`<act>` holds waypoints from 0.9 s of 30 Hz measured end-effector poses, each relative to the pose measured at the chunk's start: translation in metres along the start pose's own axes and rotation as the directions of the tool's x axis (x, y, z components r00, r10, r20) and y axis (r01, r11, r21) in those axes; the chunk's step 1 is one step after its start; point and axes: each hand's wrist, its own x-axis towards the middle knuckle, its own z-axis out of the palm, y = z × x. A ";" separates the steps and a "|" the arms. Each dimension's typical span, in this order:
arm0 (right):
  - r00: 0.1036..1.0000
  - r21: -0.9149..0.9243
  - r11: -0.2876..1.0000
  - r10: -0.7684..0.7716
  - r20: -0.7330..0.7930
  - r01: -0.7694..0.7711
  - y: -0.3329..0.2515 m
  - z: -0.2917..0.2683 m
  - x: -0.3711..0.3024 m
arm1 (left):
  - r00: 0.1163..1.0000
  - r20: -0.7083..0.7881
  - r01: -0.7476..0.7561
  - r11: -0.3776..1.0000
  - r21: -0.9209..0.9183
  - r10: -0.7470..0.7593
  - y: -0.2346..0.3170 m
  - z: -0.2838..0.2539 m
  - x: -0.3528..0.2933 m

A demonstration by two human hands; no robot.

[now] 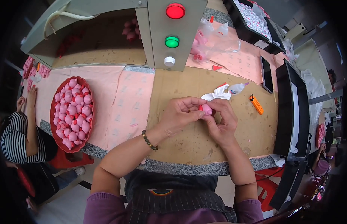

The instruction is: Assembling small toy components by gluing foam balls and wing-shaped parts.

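My left hand (181, 114) and my right hand (224, 121) meet over the brown board, both closed on one small pink rounded toy piece (207, 109). A red part shows on its left side, at the left fingertips. Fingers cover much of the piece, so its full shape is hidden. Just beyond my fingers lies a crumpled white cloth (217, 95) with a bit of red on it. Beside the cloth rests a small clear squeeze bottle (237, 88) with a purple tip. An orange lighter-like tool (256, 104) is right of my right hand.
A red scalloped basket (90, 127) of similar pink and red pieces stands at the left. A grey machine housing (169, 52) with red and green lights rises ahead. Black trays (283, 112) and a phone (267, 74) are at right. Another person (22, 130) works at far left.
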 end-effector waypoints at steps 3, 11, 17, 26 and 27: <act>0.997 -0.048 0.996 -0.074 0.015 0.075 0.001 0.000 0.001 | 0.999 -0.044 -0.005 0.999 0.039 0.007 -0.002 0.000 0.000; 0.991 -0.066 0.989 -0.131 0.030 0.132 0.001 -0.001 0.002 | 0.996 -0.083 -0.019 0.999 0.036 0.022 -0.003 0.000 -0.002; 0.983 -0.072 0.981 -0.175 0.047 0.178 0.002 -0.003 -0.002 | 0.996 -0.089 -0.017 0.996 0.085 0.025 -0.002 0.006 -0.005; 0.986 -0.065 0.985 -0.158 0.051 0.161 0.009 -0.004 0.004 | 0.999 -0.052 -0.001 0.993 0.115 0.007 -0.003 -0.001 0.005; 0.986 -0.066 0.985 -0.158 0.052 0.161 0.009 -0.004 0.006 | 0.999 -0.052 -0.001 0.994 0.113 0.007 -0.001 -0.002 0.006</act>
